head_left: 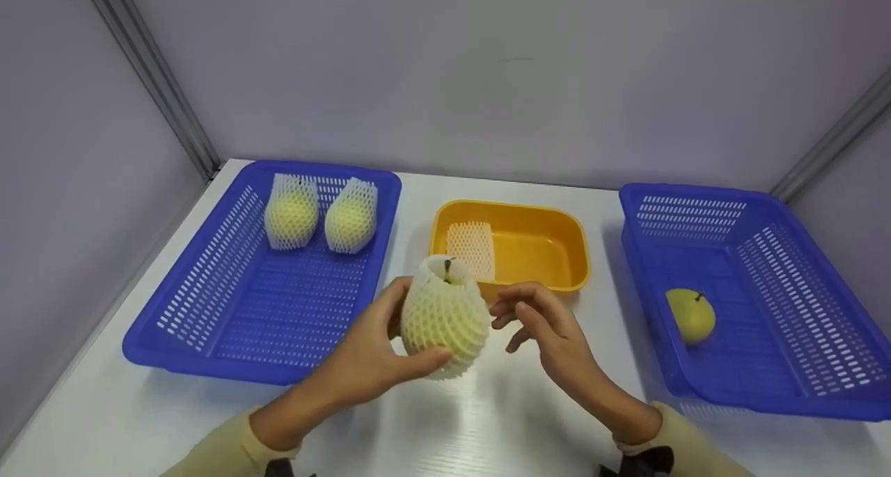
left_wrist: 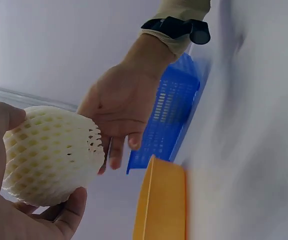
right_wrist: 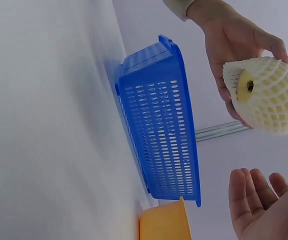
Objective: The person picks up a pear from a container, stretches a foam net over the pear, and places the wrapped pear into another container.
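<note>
A pear (head_left: 445, 317) in a white foam net sleeve is gripped by my left hand (head_left: 379, 352), the thumb across its near side. Its stem pokes up through the sleeve's open top in the head view. In the right wrist view the netted pear (right_wrist: 271, 95) shows its bottom end through the other opening. My right hand (head_left: 550, 331) hovers just right of the pear, fingers loosely bent and holding nothing. The left wrist view has the right hand (left_wrist: 121, 100) behind the pear with its palm showing.
Two netted pears (head_left: 292, 216) lie at the back of the left blue basket (head_left: 174, 324). Behind the hands stands an orange tub (head_left: 536, 251) with a flat foam net (head_left: 470, 251) inside. The right blue basket (head_left: 752, 379) holds one bare pear (head_left: 692, 317).
</note>
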`<state>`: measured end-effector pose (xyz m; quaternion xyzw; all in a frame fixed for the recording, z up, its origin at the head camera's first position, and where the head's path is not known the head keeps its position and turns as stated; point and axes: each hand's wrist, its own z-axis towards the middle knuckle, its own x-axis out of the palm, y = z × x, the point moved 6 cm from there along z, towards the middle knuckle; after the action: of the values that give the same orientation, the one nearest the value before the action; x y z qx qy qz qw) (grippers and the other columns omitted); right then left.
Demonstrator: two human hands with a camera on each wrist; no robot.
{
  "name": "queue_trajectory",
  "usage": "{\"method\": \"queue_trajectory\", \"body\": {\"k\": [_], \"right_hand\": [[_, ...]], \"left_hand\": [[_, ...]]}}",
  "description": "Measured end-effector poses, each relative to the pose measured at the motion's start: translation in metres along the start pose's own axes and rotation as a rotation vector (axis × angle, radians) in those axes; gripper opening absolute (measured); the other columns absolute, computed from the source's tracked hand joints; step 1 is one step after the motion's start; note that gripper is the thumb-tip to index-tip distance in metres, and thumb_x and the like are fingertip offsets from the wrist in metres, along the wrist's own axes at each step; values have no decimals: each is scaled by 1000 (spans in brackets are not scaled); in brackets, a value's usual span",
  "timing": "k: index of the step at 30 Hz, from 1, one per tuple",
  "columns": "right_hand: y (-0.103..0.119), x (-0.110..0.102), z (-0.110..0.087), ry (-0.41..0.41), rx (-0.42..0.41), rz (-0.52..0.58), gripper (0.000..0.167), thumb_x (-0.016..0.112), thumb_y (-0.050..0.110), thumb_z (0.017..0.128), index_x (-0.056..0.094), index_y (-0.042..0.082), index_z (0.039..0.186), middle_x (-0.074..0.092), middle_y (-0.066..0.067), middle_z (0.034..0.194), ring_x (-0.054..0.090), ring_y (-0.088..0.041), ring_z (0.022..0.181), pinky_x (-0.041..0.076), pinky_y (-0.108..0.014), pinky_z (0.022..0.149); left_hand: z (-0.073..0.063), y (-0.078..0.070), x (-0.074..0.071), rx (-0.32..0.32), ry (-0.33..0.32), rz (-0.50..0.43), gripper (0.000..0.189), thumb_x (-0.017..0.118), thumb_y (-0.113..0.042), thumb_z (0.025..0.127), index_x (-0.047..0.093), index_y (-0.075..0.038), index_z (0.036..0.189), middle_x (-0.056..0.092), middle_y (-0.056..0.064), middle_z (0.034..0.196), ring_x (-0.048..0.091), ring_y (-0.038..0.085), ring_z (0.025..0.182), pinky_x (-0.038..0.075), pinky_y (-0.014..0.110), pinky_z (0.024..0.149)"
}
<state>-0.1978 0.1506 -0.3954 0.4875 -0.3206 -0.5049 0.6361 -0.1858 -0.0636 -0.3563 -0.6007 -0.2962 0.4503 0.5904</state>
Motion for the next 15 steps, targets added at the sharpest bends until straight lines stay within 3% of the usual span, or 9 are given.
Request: {"method": "queue_trajectory", "body": {"k": [3,9,15], "right_hand": [[-11,13,6,31,138,1,28,44,12,110,55,-13,116,67,-17,98,67,-19,83,56,-27,60],[-31,62,12,233,351,-35,38,45,25,111,61,-9,109,71,-12,87,66,-15,71,49,-22,53],[-41,115,16,354,488,-13,43,47,32,109,66,-6,109,74,-11,85,65,-13,69,46,-23,52]], "left_hand": [[-6,-10,-26,-43,-53,54,78,85,-21,83,41,-1,145,58,16,127,61,28,113,54,38,99],[-16,-29,-84,-161,-148,193,85,81,-28,89,31,-4,154,54,18,135,59,31,119,56,39,97],[-13,-17,-153,-266,-263,329,91,75,-42,93,23,-2,157,50,22,137,56,34,121,56,31,91]]}}
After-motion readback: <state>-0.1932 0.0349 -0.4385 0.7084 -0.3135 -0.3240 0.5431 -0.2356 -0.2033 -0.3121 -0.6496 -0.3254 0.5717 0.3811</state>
